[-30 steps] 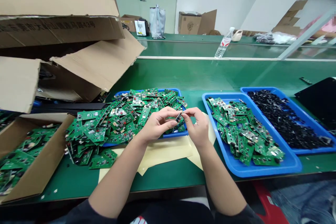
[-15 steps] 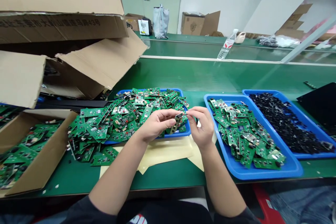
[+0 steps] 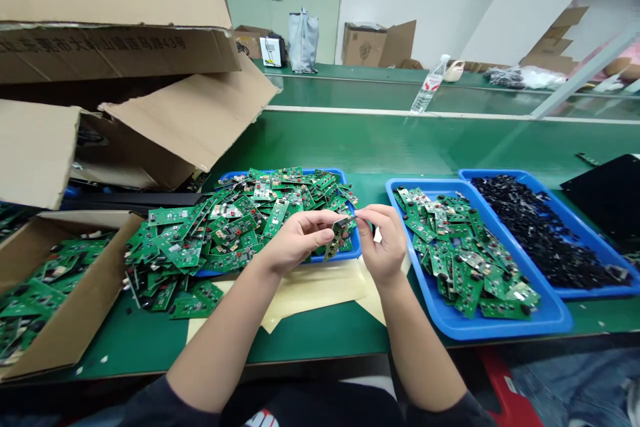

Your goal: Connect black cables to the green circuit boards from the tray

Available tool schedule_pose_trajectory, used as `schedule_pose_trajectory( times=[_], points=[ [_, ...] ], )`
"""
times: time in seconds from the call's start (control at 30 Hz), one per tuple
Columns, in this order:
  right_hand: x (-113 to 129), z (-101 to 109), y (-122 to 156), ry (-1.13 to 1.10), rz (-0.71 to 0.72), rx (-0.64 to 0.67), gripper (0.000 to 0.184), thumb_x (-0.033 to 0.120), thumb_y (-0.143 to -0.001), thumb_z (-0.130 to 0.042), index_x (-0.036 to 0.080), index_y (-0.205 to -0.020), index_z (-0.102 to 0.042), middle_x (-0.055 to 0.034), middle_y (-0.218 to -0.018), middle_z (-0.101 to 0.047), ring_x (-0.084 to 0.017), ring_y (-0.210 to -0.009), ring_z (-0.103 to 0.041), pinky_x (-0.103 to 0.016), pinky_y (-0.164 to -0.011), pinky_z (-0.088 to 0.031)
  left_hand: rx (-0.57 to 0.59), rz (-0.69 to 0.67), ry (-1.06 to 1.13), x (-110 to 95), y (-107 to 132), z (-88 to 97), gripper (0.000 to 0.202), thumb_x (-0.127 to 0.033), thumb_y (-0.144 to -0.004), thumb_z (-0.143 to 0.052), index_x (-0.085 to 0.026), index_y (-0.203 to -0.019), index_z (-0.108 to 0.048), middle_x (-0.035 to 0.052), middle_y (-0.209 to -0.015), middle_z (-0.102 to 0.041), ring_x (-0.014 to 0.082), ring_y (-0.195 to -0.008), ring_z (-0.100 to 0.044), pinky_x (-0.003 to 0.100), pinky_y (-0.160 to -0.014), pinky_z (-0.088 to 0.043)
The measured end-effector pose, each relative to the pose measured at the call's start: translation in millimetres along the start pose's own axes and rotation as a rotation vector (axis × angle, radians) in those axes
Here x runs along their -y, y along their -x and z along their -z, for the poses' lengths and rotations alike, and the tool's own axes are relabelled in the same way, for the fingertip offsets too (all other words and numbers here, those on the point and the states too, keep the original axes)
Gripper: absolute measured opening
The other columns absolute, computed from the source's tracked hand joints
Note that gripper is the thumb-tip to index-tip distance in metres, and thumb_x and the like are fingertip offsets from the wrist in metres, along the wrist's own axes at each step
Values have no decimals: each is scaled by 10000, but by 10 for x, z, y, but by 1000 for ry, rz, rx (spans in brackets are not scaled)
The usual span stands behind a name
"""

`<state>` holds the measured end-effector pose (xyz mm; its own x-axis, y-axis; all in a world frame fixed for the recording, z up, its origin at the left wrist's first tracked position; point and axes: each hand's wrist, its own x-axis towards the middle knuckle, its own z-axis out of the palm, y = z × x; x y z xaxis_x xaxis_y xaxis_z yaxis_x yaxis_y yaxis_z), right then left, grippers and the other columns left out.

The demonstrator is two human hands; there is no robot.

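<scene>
My left hand (image 3: pixel 303 239) is closed on a small circuit board (image 3: pixel 333 247), thumb on one side and fingers on the other, tilted above the table's front part. My right hand (image 3: pixel 384 243) pinches at the board's upper right corner; whatever sits between its fingertips is too small to make out. Behind and left of my hands, a heap of green circuit boards (image 3: pixel 240 223) overflows a blue tray (image 3: pixel 353 245). To the right, a second blue tray (image 3: pixel 453 323) bears more circuit boards (image 3: pixel 467 260).
Small black parts (image 3: pixel 545 233) fill a third blue tray (image 3: pixel 600 290) at far right. An open carton (image 3: pixel 95 313) with boards stands at left, under large cardboard flaps (image 3: pixel 195 113). Yellowish paper sheets (image 3: pixel 310 290) lie below my hands. A water bottle (image 3: pixel 429 87) stands farther back.
The view has shifted slightly. Both hands stay at the circuit board in nearly the same pose, with only a small change in the board's tilt.
</scene>
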<state>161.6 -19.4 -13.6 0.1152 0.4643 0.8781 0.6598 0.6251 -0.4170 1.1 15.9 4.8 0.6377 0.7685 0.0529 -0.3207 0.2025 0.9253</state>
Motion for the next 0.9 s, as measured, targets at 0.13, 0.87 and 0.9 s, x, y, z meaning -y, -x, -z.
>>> schedule_pose_trajectory(
  times=[0.13, 0.87, 0.9],
  points=[
    [4, 0, 8, -7, 26, -13, 210, 85, -856, -527, 234, -988, -593, -49, -845, -604, -178, -776, -604, -344, -680, -526, 68, 30, -43, 33, -8, 21, 291, -356, -662, -775, -152, -862, -726, 51, -863, -674, 145, -790, -606, 246, -738, -472],
    [37, -59, 83, -54, -21, -64, 364, 60, -841, -491, 310, -1089, -584, -77, -1276, -378, -231, -1049, -568, -476, -863, -523, 7, -221, -397, -48, 10, 4, 264, -277, -745, -697, -180, -990, -688, 70, -944, -620, 165, -860, -586, 281, -758, -483],
    [40, -77, 93, -53, -16, -57, 403, 60, -839, -488, 320, -1140, -551, -83, -1306, -364, -240, -1068, -561, -496, -879, -512, -8, -287, -443, -42, 10, 6, 265, -270, -748, -694, -189, -1000, -686, 70, -953, -612, 165, -871, -580, 287, -773, -483]
  ],
)
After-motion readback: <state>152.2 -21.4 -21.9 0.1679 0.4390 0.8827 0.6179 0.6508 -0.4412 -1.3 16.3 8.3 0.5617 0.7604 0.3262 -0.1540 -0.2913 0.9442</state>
